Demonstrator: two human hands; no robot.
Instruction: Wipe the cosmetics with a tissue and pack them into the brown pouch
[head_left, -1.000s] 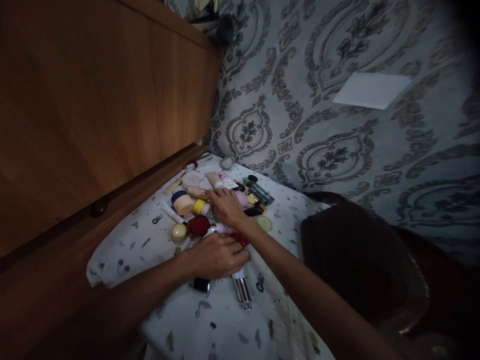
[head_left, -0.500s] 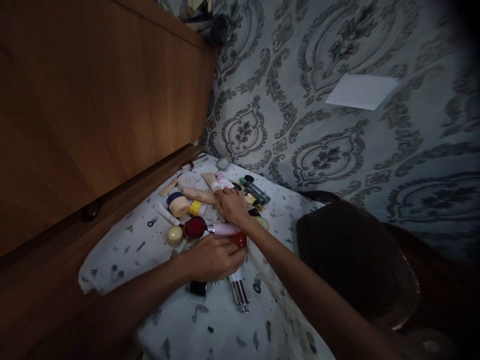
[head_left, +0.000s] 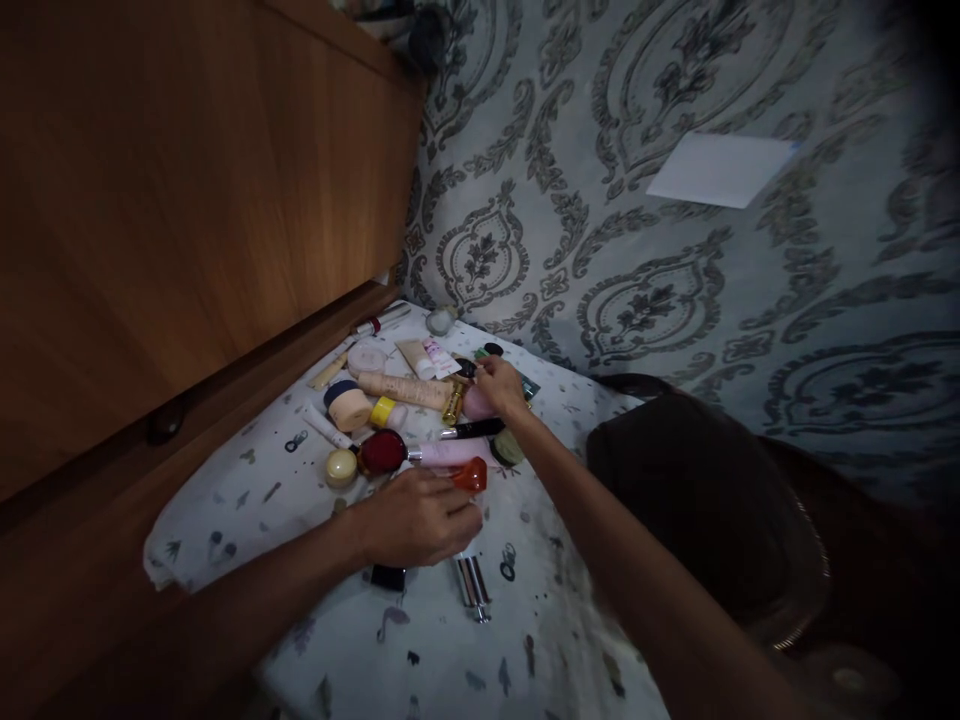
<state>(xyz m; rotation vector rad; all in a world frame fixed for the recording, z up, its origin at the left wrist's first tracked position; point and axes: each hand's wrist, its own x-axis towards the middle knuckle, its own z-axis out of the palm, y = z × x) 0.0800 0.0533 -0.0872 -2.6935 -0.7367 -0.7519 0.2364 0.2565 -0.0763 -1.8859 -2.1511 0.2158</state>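
Observation:
My left hand (head_left: pixel 420 517) is closed over a silver-capped tube (head_left: pixel 474 585) near the front of the items; what its fingers grip is hidden. An orange-red item (head_left: pixel 471 475) shows at its fingertips. My right hand (head_left: pixel 501 385) is farther back, its fingers pinched beside a black round item (head_left: pixel 466 368) and above a pink item (head_left: pixel 478 404); what they hold is too small to make out. Between the hands lie a pink tube (head_left: pixel 454 453) and a black stick (head_left: pixel 476 429). A dark red round item (head_left: pixel 383 452) lies left of the pink tube.
A patterned white cloth (head_left: pixel 225 500) covers the surface. Left of the hands are a cream jar (head_left: pixel 340 467), a navy-lidded jar (head_left: pixel 349 407) and a long beige tube (head_left: pixel 405 390). A wooden panel (head_left: pixel 202 220) rises at left, a dark bag (head_left: pixel 667 510) sits at right.
My right hand has moved right and slightly back, uncovering the gold item, the pink item and the black stick. My left hand has stayed nearly in place. The view has shifted slightly.

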